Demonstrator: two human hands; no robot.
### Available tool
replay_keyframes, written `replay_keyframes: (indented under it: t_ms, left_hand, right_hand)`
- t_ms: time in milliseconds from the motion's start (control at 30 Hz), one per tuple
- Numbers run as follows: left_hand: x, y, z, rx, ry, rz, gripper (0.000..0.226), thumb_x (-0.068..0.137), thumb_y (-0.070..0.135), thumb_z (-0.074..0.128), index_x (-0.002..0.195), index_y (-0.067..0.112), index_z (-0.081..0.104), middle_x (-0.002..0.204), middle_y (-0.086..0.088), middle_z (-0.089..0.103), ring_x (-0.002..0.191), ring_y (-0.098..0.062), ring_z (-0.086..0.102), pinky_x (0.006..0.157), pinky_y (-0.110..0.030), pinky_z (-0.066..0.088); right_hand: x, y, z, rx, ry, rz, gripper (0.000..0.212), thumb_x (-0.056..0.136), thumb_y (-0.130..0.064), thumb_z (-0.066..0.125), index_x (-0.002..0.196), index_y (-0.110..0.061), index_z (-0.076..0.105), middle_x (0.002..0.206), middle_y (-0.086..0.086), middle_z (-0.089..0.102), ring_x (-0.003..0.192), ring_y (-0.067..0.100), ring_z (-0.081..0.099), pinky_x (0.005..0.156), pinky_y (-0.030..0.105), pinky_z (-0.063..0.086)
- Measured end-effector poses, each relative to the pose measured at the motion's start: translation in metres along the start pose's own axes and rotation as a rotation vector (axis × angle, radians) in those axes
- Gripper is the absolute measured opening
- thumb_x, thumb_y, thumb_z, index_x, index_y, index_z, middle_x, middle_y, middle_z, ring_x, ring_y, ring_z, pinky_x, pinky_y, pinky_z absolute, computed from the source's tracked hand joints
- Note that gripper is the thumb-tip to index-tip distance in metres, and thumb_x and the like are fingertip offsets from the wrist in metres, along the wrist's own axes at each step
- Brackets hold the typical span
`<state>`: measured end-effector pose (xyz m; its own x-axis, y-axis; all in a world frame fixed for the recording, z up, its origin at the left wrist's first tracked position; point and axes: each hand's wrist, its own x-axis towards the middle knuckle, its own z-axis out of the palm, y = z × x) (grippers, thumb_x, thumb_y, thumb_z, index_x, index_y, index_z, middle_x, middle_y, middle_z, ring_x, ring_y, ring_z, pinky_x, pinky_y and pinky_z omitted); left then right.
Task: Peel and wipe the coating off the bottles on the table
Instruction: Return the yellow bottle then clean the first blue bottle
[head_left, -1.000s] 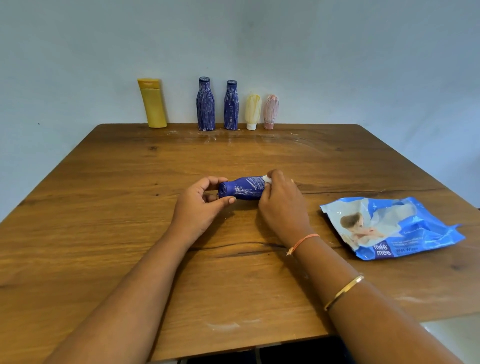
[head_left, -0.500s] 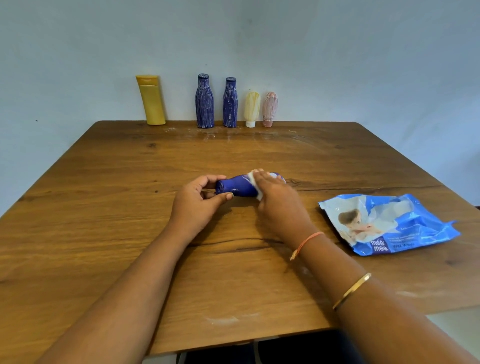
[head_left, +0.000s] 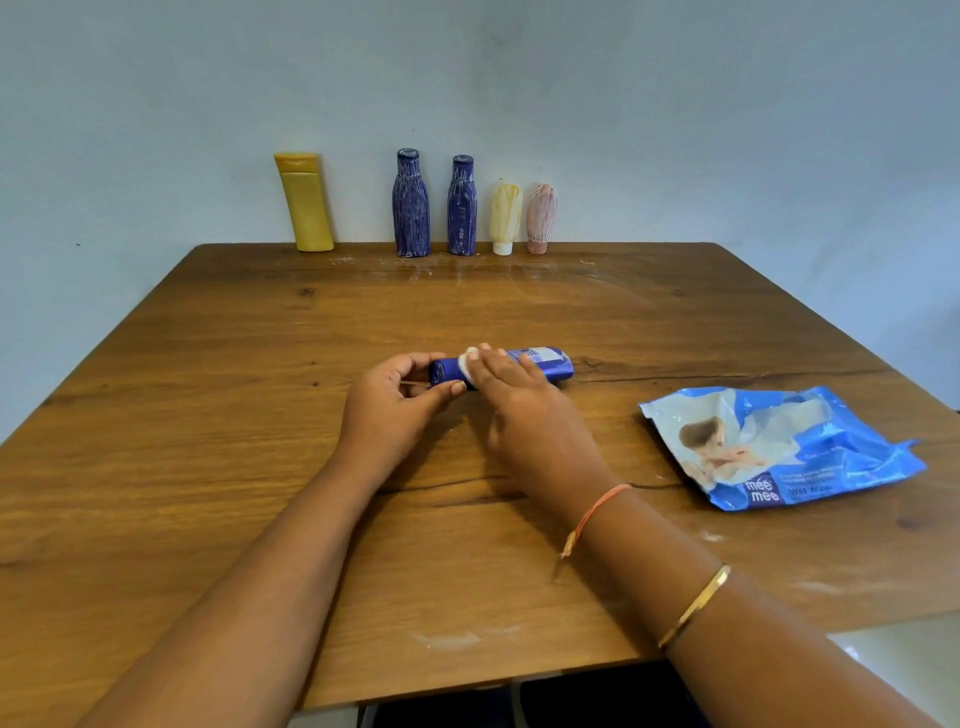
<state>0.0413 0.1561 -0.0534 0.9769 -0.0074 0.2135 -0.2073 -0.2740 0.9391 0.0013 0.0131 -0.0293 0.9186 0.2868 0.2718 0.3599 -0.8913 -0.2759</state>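
Wet-wipes pack (head_left: 779, 447) on worktop (head_left: 208, 467), right of hands, apart. Back edge, upright: one yellow bottle (head_left: 306, 202), two coated blue bottles (head_left: 412, 205) (head_left: 462, 208), two small tubes (head_left: 505, 218) (head_left: 541, 218). One blue bottle (head_left: 543, 361) lying mid-worktop. Left hand (head_left: 395, 400) pinching its cap end, fingers curled. Right hand (head_left: 519, 395), blurred, fingers near flat, pressing white wipe (head_left: 470, 359) on it, hiding its middle.

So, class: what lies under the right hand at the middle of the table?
A blue bottle lies on its side under the right hand, with a white wipe peeking out at the fingertips. The hand covers the bottle's middle and most of the wipe.
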Motion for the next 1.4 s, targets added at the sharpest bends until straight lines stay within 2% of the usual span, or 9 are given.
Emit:
replay_keyframes:
  t_ms: [200, 267, 400, 500, 767, 900, 1033, 1300, 1400]
  left_hand:
    - [-0.001, 0.002, 0.002, 0.036, 0.01, 0.019, 0.031, 0.075, 0.016, 0.075, 0.102, 0.028, 0.064, 0.085, 0.007, 0.066, 0.077, -0.015, 0.059, 0.078, -0.033, 0.053]
    - [-0.002, 0.002, 0.002, 0.02, 0.015, 0.017, 0.031, 0.075, 0.015, 0.076, 0.101, 0.026, 0.064, 0.084, 0.004, 0.066, 0.077, -0.016, 0.059, 0.077, -0.032, 0.053]
    - [-0.001, 0.002, 0.002, -0.037, 0.0, 0.01, 0.029, 0.074, 0.012, 0.076, 0.089, 0.033, 0.063, 0.079, 0.005, 0.067, 0.073, -0.014, 0.059, 0.075, -0.035, 0.053]
    - [-0.001, 0.002, 0.0, -0.019, -0.005, 0.018, 0.028, 0.074, 0.012, 0.076, 0.093, 0.029, 0.064, 0.08, 0.006, 0.067, 0.071, -0.011, 0.06, 0.074, -0.029, 0.053]
    - [-0.003, 0.004, 0.001, 0.08, -0.013, 0.039, 0.036, 0.077, 0.017, 0.074, 0.11, 0.025, 0.063, 0.081, 0.013, 0.061, 0.068, -0.003, 0.051, 0.067, -0.017, 0.045]
    - [-0.003, 0.005, 0.002, 0.081, -0.021, 0.052, 0.035, 0.076, 0.011, 0.074, 0.106, 0.023, 0.063, 0.08, 0.015, 0.061, 0.062, 0.003, 0.052, 0.062, -0.005, 0.043]
    - [-0.002, 0.002, 0.001, 0.046, -0.03, 0.062, 0.03, 0.077, 0.003, 0.071, 0.104, 0.014, 0.066, 0.077, 0.013, 0.064, 0.058, 0.007, 0.054, 0.06, -0.005, 0.043]
    - [-0.002, 0.005, 0.002, 0.086, -0.037, 0.07, 0.036, 0.075, 0.006, 0.074, 0.104, 0.025, 0.064, 0.092, 0.011, 0.063, 0.069, -0.004, 0.051, 0.062, -0.003, 0.042]
    - [-0.001, 0.003, 0.003, 0.103, -0.047, 0.068, 0.037, 0.074, 0.008, 0.075, 0.103, 0.028, 0.063, 0.093, 0.014, 0.062, 0.072, -0.005, 0.053, 0.065, -0.005, 0.044]
  right_hand:
    - [0.0, 0.034, -0.012, 0.041, -0.012, 0.32, 0.059, 0.094, -0.007, 0.043, 0.147, -0.017, 0.02, 0.154, 0.001, 0.022, 0.142, 0.017, 0.015, 0.115, 0.03, 0.011]
    - [0.0, 0.024, -0.008, 0.066, 0.009, 0.253, 0.058, 0.093, -0.006, 0.041, 0.147, -0.018, 0.022, 0.154, 0.0, 0.021, 0.143, 0.016, 0.015, 0.115, 0.03, 0.012]
    - [-0.001, -0.005, 0.0, 0.065, -0.026, -0.035, 0.06, 0.092, -0.005, 0.043, 0.147, -0.016, 0.019, 0.156, 0.0, 0.015, 0.143, 0.01, 0.007, 0.109, 0.016, -0.004]
    - [0.002, 0.001, -0.003, 0.017, -0.04, -0.055, 0.06, 0.095, -0.011, 0.044, 0.148, -0.019, 0.016, 0.156, -0.002, 0.013, 0.143, 0.008, 0.006, 0.106, 0.015, -0.006]
    - [0.001, 0.047, -0.016, 0.036, -0.004, 0.351, 0.056, 0.093, -0.004, 0.042, 0.145, -0.013, 0.025, 0.152, 0.004, 0.027, 0.14, 0.017, 0.023, 0.114, 0.028, 0.016]
    - [0.0, 0.011, -0.002, 0.117, -0.011, 0.136, 0.059, 0.092, -0.003, 0.04, 0.146, -0.017, 0.023, 0.155, 0.0, 0.018, 0.143, 0.012, 0.014, 0.114, 0.026, 0.011]
    - [0.001, -0.011, 0.0, 0.11, -0.048, -0.055, 0.06, 0.092, -0.004, 0.041, 0.147, -0.017, 0.02, 0.156, 0.0, 0.015, 0.143, 0.01, 0.009, 0.11, 0.016, 0.001]
    - [0.009, 0.053, -0.009, 0.044, -0.008, 0.375, 0.062, 0.088, -0.003, 0.044, 0.146, -0.012, 0.025, 0.153, 0.006, 0.026, 0.138, 0.021, 0.029, 0.111, 0.03, 0.023]
    - [0.009, 0.042, -0.009, 0.038, -0.006, 0.348, 0.059, 0.091, -0.005, 0.042, 0.146, -0.012, 0.023, 0.153, 0.006, 0.024, 0.139, 0.021, 0.027, 0.112, 0.031, 0.022]
